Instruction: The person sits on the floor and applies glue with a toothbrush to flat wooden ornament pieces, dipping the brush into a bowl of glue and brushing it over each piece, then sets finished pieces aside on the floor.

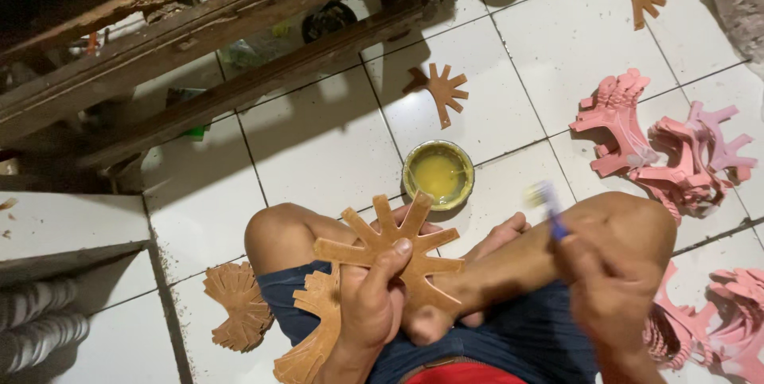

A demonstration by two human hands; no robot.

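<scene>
Brown, many-pronged and flat, the cutout [394, 253] sits clamped in your left hand [372, 304] above your lap, thumb pressed on its face; its long stem runs down-left, prongs fanning toward the glue tin [438, 175]. Your right hand [609, 288] is closed around a blue brush [551, 210], bristles tipped up-left.
</scene>
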